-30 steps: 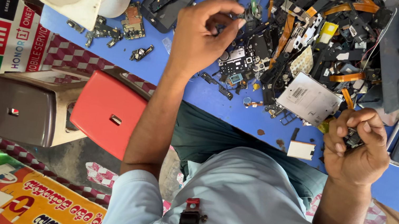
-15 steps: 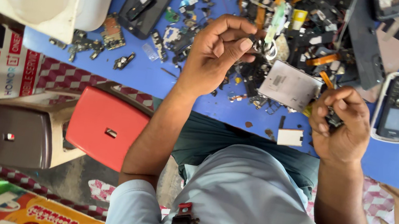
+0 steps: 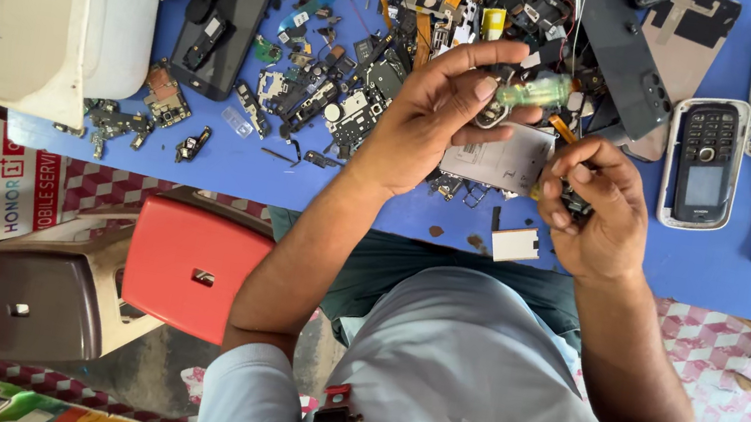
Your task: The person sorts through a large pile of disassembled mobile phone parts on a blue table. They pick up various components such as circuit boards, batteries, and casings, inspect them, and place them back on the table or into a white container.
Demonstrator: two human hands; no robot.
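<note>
The left hand (image 3: 437,105) is raised over the blue table (image 3: 727,272) with thumb and fingers pinched around a small screwdriver with a clear green handle (image 3: 537,90), which lies roughly level and points toward the other hand; the right hand (image 3: 596,216) is curled shut around a small dark component (image 3: 577,206), held just above the table's near edge and mostly hidden by the fingers, so its kind cannot be told; the two hands are close together but are not seen to touch. A flat silver-grey plate (image 3: 499,157) lies on the table beneath and between them; a heap of loose phone parts and ribbon cables (image 3: 398,4) is spread behind the left hand, a black smartphone (image 3: 225,22) lies well off to the left, and a grey keypad phone (image 3: 704,163) lies just beyond the right hand. The step in hand is judged to be the bringing of the tool to the held component; for the next move, the tip would need to be seated squarely on the part while the component is kept steady in the closed fingers, since a slip could drop it among the scattered pieces.
</note>
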